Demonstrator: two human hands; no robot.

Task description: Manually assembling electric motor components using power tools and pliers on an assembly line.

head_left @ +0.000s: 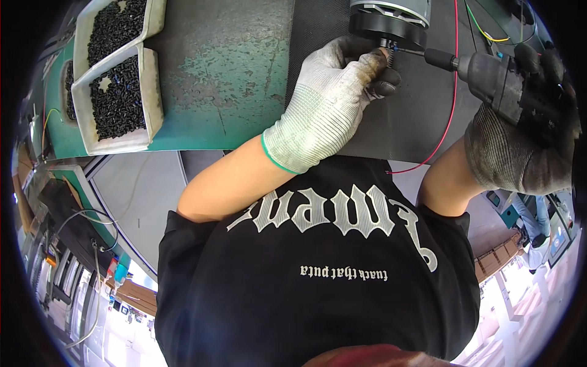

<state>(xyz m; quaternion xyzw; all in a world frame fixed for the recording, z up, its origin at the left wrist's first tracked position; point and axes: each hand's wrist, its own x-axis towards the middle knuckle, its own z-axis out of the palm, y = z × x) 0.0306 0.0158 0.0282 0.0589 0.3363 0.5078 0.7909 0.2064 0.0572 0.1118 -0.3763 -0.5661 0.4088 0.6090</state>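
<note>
At the top of the head view stands a motor (391,21) with a silver body and a black round end. A short shaft sticks out of that end toward me. My left hand (330,101), in a white glove with dark fingertips, is closed around a small ridged metal part (391,58) at the shaft; the fingers hide much of it. My right hand (520,147), in a dark, worn glove, grips a black power screwdriver (489,76). Its thin bit points left and reaches the small part beside my left fingertips.
Two white bins (151,98) of small black screws stand at the left of the worn green bench (214,67). A dark mat (422,110) lies under my hands. A red wire (454,104) runs past the screwdriver, and more wires (489,37) lie at the upper right.
</note>
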